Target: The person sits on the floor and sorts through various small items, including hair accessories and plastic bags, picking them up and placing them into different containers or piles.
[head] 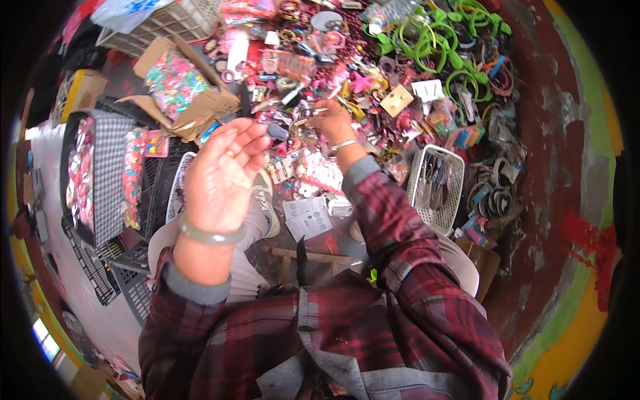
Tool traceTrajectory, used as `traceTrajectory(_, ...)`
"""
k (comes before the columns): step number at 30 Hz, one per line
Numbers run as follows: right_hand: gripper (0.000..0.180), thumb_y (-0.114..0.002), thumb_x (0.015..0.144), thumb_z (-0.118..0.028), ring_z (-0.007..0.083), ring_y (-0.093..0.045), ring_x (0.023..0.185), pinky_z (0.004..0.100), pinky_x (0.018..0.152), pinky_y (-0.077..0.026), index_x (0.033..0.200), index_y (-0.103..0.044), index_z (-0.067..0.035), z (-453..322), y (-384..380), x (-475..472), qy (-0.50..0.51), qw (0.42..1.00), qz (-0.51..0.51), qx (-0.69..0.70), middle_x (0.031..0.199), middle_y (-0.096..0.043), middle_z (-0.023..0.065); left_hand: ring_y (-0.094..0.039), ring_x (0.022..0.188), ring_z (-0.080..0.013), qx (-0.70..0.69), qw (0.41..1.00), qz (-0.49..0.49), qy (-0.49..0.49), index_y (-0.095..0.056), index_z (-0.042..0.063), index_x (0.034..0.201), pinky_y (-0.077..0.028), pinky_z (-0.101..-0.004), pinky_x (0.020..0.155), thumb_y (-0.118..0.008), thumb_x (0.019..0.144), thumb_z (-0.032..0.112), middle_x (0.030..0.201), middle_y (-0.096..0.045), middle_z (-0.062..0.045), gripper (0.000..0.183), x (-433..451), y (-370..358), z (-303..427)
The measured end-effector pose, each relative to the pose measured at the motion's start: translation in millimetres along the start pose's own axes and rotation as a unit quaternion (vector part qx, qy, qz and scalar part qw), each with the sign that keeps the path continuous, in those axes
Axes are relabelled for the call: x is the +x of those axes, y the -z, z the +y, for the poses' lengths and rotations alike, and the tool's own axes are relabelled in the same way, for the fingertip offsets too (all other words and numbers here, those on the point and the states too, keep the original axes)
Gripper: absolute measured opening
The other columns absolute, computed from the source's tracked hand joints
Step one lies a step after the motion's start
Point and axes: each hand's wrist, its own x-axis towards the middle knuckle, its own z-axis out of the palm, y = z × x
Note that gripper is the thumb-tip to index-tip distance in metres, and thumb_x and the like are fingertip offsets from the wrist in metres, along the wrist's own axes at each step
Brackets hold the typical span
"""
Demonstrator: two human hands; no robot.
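My left hand (225, 170) is raised palm up, with its fingers bent and a jade-like bangle on the wrist. The palm is bare. A small dark grey accessory (277, 132) shows at the fingertips; whether the fingers hold it I cannot tell. Farther to the right, my right hand (334, 121) reaches into a heap of hair accessories (310, 172), its fingers bent around a small thin pale piece (319, 111). The kind of piece is too small to make out. A silver-coloured bangle circles that wrist.
Beside my right forearm stands a white plastic basket (450, 212) of packaged items. Green headbands (432, 45) lie at the far right. An open cardboard box (215, 107) of colourful packets and a checked bin (107, 180) are to the left. Printed papers (307, 220) lie between my feet.
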Motion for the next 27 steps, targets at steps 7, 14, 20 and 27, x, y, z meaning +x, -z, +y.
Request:
traceTrajectory(7,0.02,-0.06,0.076,0.005,0.0073,-0.058,0.067,0.0183,0.061,-0.046,0.095,-0.063,-0.001,-162,29,-55,-0.041,0.926,-0.344,0.147,0.079,-0.063,0.001,-0.045,0.112,-0.0215,-0.002,0.994,0.09,-0.069,-0.051,0.001,0.11,-0.032,-0.0343,0.097,-0.046,0.088,0.037,0.118,-0.051,-0.013,0.042,20,11,-9)
traceTrajectory(14,0.029,-0.058,0.077,0.004,0.0178,-0.063,0.084,0.0275,0.073,-0.052,0.106,-0.057,0.004,-226,22,-103,-0.023,0.866,-0.468,0.174,0.092,-0.064,0.0109,-0.055,0.096,-0.0249,-0.102,0.976,-0.18,0.069,-0.052,0.003,0.112,-0.042,-0.0451,0.089,-0.026,0.089,0.057,0.107,-0.057,-0.011,0.064,17,-11,-18)
traceTrajectory(20,0.028,-0.058,0.081,-0.001,0.016,-0.064,0.076,0.0261,0.063,-0.053,0.11,-0.057,0.002,-257,24,-122,0.129,0.937,-0.289,-0.15,0.09,-0.064,0.0079,-0.057,0.1,-0.0327,-0.172,0.952,-0.231,0.103,-0.046,0.003,0.118,-0.045,-0.0472,0.089,-0.022,0.091,0.054,0.115,-0.053,-0.019,0.063,-7,-40,-10)
traceTrajectory(27,0.023,-0.058,0.082,-0.013,0.0047,-0.054,0.072,0.0191,0.064,-0.043,0.101,-0.064,-0.002,-270,75,-126,0.181,0.952,-0.156,-0.193,0.082,-0.063,-0.0002,-0.059,0.087,-0.0235,-0.147,0.962,-0.214,0.087,-0.053,0.007,0.111,-0.049,-0.0332,0.063,-0.043,0.087,0.051,0.099,-0.06,-0.013,0.051,-16,-53,0)
